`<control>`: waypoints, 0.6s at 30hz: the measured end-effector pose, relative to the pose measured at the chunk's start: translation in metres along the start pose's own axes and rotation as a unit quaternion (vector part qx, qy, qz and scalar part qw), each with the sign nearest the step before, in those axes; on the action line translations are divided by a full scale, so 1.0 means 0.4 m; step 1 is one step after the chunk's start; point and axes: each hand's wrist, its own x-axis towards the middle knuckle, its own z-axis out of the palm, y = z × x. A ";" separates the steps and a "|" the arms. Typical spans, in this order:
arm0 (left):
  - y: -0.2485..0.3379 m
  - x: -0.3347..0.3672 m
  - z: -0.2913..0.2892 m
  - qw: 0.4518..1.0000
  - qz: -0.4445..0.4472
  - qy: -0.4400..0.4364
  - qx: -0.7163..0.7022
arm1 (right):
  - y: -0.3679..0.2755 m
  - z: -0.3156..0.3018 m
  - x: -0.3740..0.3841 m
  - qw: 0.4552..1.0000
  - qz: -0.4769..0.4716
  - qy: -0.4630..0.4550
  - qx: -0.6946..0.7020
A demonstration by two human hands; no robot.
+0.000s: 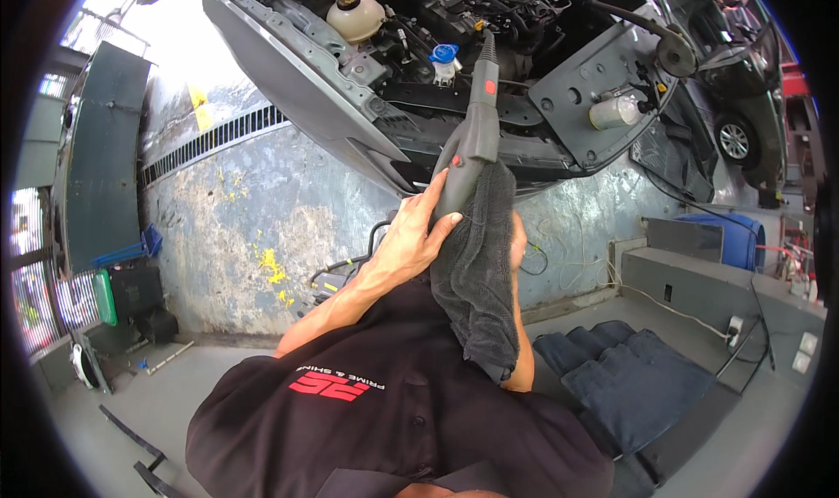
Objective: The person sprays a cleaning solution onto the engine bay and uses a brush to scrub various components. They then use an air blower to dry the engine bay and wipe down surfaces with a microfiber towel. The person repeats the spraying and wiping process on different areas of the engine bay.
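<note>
A dark grey steam cleaner gun (473, 135) with red buttons points forward, its ribbed nozzle over the front of a car's engine bay (419, 34). My left hand (411, 238) is closed around its rear grip, the index finger along the side and the thumb across. A dark grey microfibre towel (476, 279) hangs beside the grip, draped over my right hand (517, 241) and forearm. Only an edge of that hand shows; its fingers are hidden by the towel. Just ahead lies a blue reservoir cap (444, 54); a whitish coolant tank (356, 17) is farther left.
A clear bottle (614, 111) lies on the bumper's right side. Dark folded mats (625, 380) rest at the lower right, near a low grey ledge (699, 288) with a cable. A black hose (377, 229) runs by my left arm. A floor grate (214, 141) crosses the left; a blue barrel (741, 238) stands right.
</note>
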 end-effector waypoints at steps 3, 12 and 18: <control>0.004 0.040 0.033 1.000 0.015 0.022 0.009 | -0.023 -0.031 0.049 0.996 0.005 -0.069 -0.052; 0.060 0.150 0.129 0.995 -0.008 -0.001 0.095 | -0.160 -0.043 0.156 0.984 0.095 0.016 -0.153; 0.076 0.157 0.218 0.982 -0.054 0.051 0.171 | -0.206 -0.051 0.210 0.960 0.149 0.033 -0.234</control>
